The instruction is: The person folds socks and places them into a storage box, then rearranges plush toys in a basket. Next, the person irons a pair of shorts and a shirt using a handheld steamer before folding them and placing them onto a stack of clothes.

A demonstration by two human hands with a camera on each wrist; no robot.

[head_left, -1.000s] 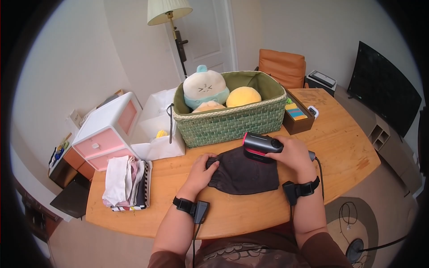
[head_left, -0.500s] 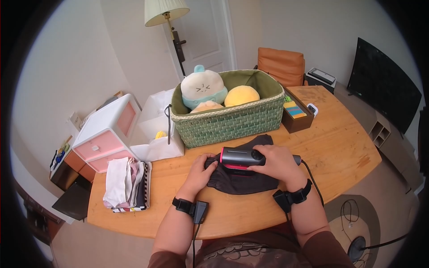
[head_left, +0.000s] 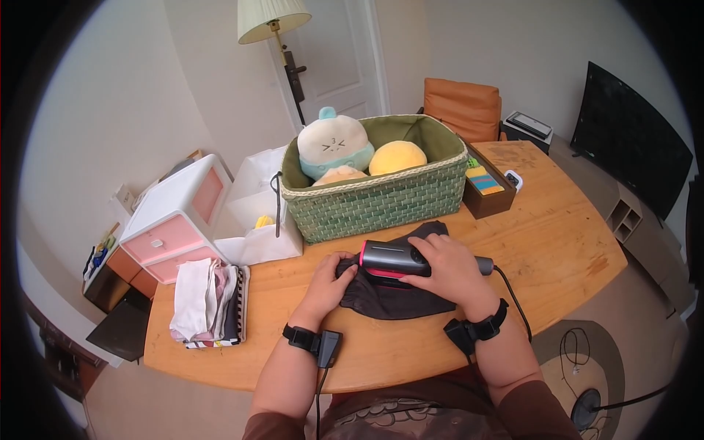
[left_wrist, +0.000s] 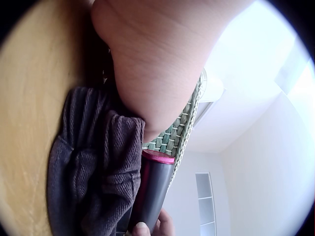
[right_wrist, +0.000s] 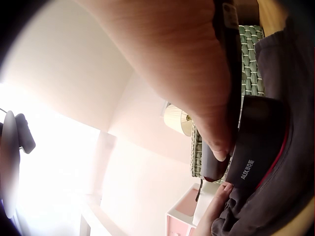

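Observation:
A dark cloth garment (head_left: pixel 396 302) lies on the wooden table, gathered at its left end. My left hand (head_left: pixel 328 284) pinches that gathered end between thumb and fingers. My right hand (head_left: pixel 453 273) grips a grey and pink handheld appliance (head_left: pixel 389 257) with a cord, its pink-edged face down on the cloth, its front end close to my left fingers. In the right wrist view the appliance's dark lower part (right_wrist: pixel 256 142) rests against the fabric. The left wrist view shows the cloth's ribbed, bunched edge (left_wrist: pixel 118 162).
Behind the cloth stands a green woven basket (head_left: pixel 374 209) with plush toys. White bins (head_left: pixel 264 246) and a pink-and-white drawer unit (head_left: pixel 176 220) are at the left, with folded clothes (head_left: pixel 205 304) in front. A brown box (head_left: pixel 490 204) sits right of the basket.
My right hand has moved the appliance left and toward me across the cloth, up to my left hand. The cloth's far right corner now shows. My left hand has kept its hold.

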